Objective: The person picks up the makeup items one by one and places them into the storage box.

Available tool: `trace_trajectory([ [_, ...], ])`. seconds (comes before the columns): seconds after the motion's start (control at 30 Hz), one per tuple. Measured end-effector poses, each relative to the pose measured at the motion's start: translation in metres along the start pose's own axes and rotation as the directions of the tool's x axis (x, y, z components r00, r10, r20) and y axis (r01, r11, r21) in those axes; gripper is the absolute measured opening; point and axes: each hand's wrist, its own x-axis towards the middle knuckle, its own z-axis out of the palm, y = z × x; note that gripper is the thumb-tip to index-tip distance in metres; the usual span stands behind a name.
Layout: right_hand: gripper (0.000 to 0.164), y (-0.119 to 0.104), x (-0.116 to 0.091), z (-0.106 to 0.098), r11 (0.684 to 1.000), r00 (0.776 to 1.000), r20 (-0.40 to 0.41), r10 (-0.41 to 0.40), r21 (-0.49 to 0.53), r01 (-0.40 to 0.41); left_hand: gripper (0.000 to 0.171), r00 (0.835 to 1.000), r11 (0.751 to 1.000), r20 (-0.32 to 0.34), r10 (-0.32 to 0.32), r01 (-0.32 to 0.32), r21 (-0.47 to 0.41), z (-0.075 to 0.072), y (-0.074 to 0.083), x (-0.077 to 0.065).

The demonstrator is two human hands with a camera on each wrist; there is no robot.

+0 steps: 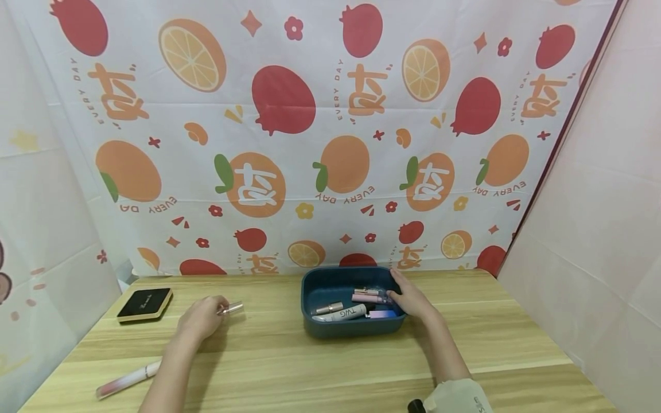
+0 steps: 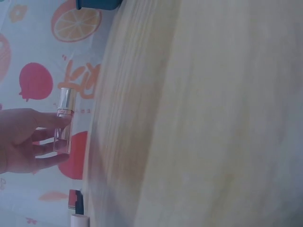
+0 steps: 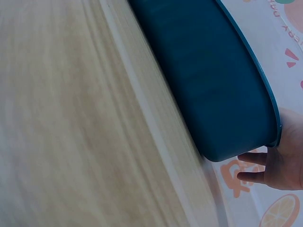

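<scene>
My left hand [image 1: 200, 316] is over the left part of the table and pinches a small clear lip gloss tube [image 2: 64, 120] with a shiny metallic cap. The tube lies between thumb and fingers, just above the wood. At the middle right stands a dark blue plastic bin [image 1: 354, 330] with several cosmetic tubes inside, among them a white tube [image 1: 341, 314] and a pink one [image 1: 368, 298]. My right hand [image 1: 415, 299] grips the bin's right end at the rim; in the right wrist view two fingers extend past the outer wall.
A black compact with a gold edge [image 1: 145, 304] lies at the table's back left. Nearer, a pink-and-white tube [image 1: 129, 378] lies partly behind my left forearm. A fruit-printed curtain [image 1: 330, 241] hangs along the back edge of the wooden table [image 1: 279, 373].
</scene>
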Motion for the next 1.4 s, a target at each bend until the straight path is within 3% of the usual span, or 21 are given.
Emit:
trace_trajectory([
  [0.8, 0.061, 0.002, 0.001, 0.0, 1.0, 1.0, 0.005, -0.013, -0.003, 0.013, 0.016, 1.0, 1.0, -0.007, 0.022, -0.022, -0.021, 0.004, 0.024, 0.005],
  [1.4, 0.06, 0.003, 0.0, 0.001, 1.0, 1.0, 0.003, -0.017, 0.008, 0.017, 0.017, 0.997, 0.997, -0.036, 0.075, -0.076, -0.023, 0.008, 0.049, 0.004],
])
